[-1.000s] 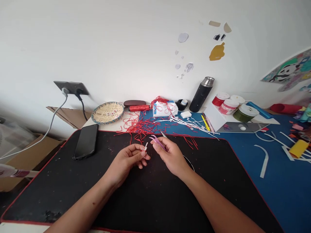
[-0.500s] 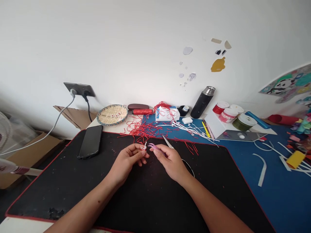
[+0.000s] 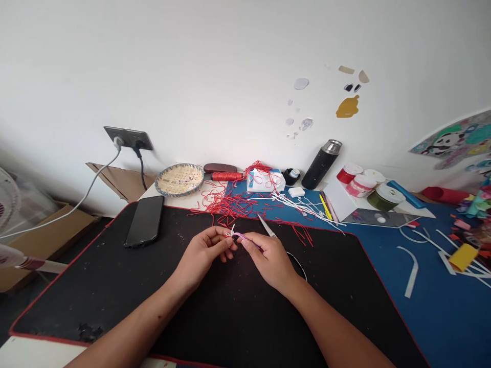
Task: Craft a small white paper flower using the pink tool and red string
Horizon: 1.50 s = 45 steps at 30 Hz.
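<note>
Between the thumb and fingers of my left hand [image 3: 213,246] is a small looped white cord [image 3: 230,233], with a bit of red thread beside it. My right hand [image 3: 266,254] is closed around purple curved tweezers [image 3: 238,234], whose tips point left and meet the white cord. Whether the tips grip the cord is too small to tell. Both hands are just above the black mat [image 3: 230,317]. Scissors [image 3: 265,225] lie partly under my right hand, the blades pointing away and part of them hidden.
Red thread scraps [image 3: 230,204] and white cords [image 3: 303,207] lie beyond the mat. A phone [image 3: 144,221] rests at left near a woven basket [image 3: 179,180]. At the back stand a black flask [image 3: 320,166] and a white box [image 3: 266,181]; spools [image 3: 360,185] are at right.
The purple tweezers have moved left to the white cord, and their tips, apart before, have come together. My left hand keeps its hold. The view has shifted slightly.
</note>
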Available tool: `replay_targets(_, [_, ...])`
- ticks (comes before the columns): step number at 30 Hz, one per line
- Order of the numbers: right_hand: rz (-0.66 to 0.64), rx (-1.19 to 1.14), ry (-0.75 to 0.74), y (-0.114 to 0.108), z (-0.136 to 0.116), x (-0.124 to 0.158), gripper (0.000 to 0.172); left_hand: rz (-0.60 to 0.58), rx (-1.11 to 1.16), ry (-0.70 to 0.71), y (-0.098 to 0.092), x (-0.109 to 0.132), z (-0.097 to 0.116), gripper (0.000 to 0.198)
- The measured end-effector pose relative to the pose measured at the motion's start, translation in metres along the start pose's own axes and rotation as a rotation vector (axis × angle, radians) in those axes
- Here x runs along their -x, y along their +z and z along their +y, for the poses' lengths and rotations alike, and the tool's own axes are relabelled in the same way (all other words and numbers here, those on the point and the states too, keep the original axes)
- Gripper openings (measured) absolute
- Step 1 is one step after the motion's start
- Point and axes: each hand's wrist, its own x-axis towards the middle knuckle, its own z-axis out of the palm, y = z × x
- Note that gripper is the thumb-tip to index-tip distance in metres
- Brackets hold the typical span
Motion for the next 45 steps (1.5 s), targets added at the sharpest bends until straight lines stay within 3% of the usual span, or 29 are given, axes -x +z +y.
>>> replay_targets(11, [0.003, 0.128, -0.049, 0.0, 0.007, 0.002, 0.031, 0.014, -0.073, 0.024, 0.002, 0.003, 0.001, 0.028])
replay_targets(16, [-0.025, 0.221, -0.048, 0.001, 0.011, 0.004, 0.029, 0.006, -0.164, 0.029, 0.001, 0.004, 0.001, 0.035])
replay_targets(24, [-0.045, 0.297, -0.04, -0.001, 0.009, 0.004, 0.028, 0.077, -0.429, 0.193, 0.004, 0.009, 0.001, 0.024])
replay_targets(30, [-0.038, 0.325, -0.012, -0.001, 0.005, 0.003, 0.029, 0.096, -0.39, 0.208, 0.004, 0.009, -0.003, 0.023])
replay_targets(45, [-0.113, -0.088, 0.275, 0.013, 0.001, 0.003, 0.033, 0.162, -0.39, 0.29, 0.005, 0.002, -0.017, 0.023])
